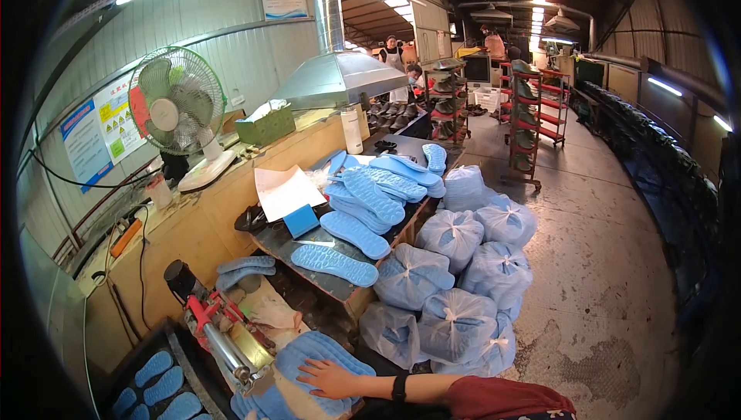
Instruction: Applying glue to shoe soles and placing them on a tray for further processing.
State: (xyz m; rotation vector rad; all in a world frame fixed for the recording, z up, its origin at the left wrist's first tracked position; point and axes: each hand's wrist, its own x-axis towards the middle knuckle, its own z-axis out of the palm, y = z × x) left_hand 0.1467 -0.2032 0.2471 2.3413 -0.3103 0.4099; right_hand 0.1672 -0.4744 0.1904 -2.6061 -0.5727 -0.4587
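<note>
My right hand (330, 379) reaches in from the lower right, wearing a black wristband (399, 387) and a red sleeve. Its fingers are spread and lie flat on a row of blue insoles (312, 348) at the bottom middle. Just left of it stands a small machine (224, 335) with red parts, a silver cylinder and a black motor on top. Two blue insoles (245, 268) rest behind the machine. More insoles (160, 379) lie in a dark bin at the lower left. My left hand is not in view.
A dark table (309, 281) ahead carries a pile of blue insoles (378, 188). Tied translucent bags (459, 316) are stacked on its right. A green fan (174, 103) stands on the left ledge. Shoe racks (525, 119), a metal hood (340, 76) and other people are farther off.
</note>
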